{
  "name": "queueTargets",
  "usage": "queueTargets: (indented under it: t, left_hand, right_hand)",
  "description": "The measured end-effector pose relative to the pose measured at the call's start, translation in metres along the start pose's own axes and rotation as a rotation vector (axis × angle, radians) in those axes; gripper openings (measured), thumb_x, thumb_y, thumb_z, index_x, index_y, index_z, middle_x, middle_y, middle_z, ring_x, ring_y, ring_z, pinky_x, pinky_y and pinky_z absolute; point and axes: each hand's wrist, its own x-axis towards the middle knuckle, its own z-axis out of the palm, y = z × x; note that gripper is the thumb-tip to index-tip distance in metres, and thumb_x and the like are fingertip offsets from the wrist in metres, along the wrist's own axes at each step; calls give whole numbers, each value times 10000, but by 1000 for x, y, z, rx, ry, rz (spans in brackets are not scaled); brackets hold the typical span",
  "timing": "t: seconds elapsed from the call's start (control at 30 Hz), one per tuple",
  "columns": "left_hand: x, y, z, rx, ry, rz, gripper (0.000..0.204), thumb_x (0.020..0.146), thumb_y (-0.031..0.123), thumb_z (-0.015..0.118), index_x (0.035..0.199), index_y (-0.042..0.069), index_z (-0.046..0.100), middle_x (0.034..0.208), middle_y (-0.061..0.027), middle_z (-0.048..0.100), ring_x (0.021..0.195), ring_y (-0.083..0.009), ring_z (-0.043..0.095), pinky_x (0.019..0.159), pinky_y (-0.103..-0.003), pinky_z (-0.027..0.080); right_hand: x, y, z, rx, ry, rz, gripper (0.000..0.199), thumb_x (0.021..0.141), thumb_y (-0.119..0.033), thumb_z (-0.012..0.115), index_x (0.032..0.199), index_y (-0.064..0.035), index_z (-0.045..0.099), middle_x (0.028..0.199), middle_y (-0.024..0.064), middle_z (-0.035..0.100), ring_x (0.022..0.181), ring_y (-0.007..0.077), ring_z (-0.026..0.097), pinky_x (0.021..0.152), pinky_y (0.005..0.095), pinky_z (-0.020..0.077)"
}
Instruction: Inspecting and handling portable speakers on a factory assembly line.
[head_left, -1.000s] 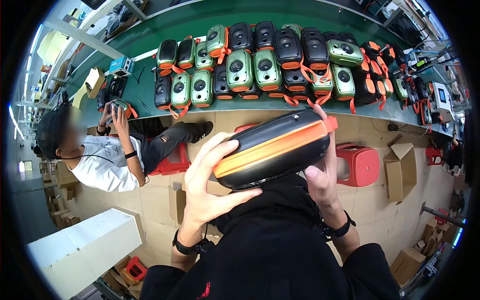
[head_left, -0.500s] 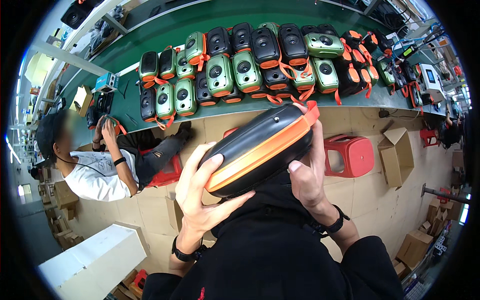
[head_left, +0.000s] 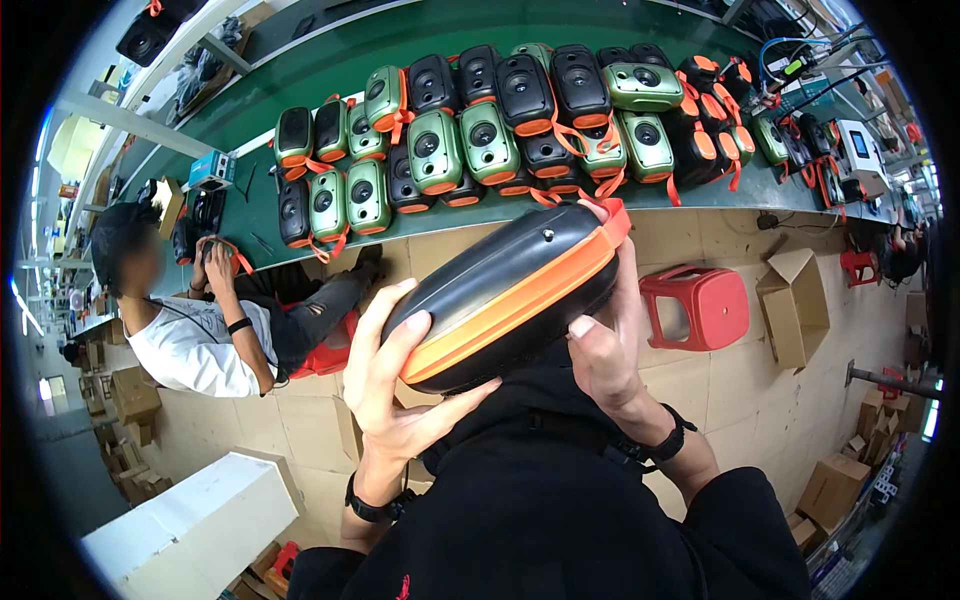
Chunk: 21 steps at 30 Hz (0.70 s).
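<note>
Both hands, left hand [head_left: 385, 385] and right hand [head_left: 605, 345], clasp the black-and-orange speaker [head_left: 505, 295]. Speaker rows [head_left: 500, 135] crowd the green bench [head_left: 300, 75] edge; red stool [head_left: 700, 305] beside; seated co-worker [head_left: 200, 335] left.

This is a factory assembly floor. A long green workbench [head_left: 300, 90] carries rows of green and black portable speakers with orange straps [head_left: 480, 140], and brown cardboard cartons [head_left: 795, 305] stand around a red plastic stool [head_left: 700, 305].
</note>
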Motion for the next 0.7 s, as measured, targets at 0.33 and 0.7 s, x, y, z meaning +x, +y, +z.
queueTargets:
  t: [0.33, 0.7]
  left_hand:
    - [-6, -6, -4, -57, 2, -33, 864, 497, 220, 946, 1226, 30, 523, 1235, -319, 522, 1066, -410, 612, 862, -443, 545]
    - [-9, -6, -7, -18, -14, -21, 872, 503, 250, 947, 1232, 70, 503, 1252, -317, 505, 1077, -415, 602, 856, -447, 548]
  right_hand:
    - [1, -21, 6, 16, 22, 90, 814, 766, -235, 488, 1466, 68, 201, 1336, 174, 450, 1220, 216, 460, 1061, 337, 334]
    - [-1, -14, -1, -23, -58, 7, 802, 791, -219, 561, 1448, 77, 210, 1339, 165, 426, 1238, 206, 432, 1064, 337, 315]
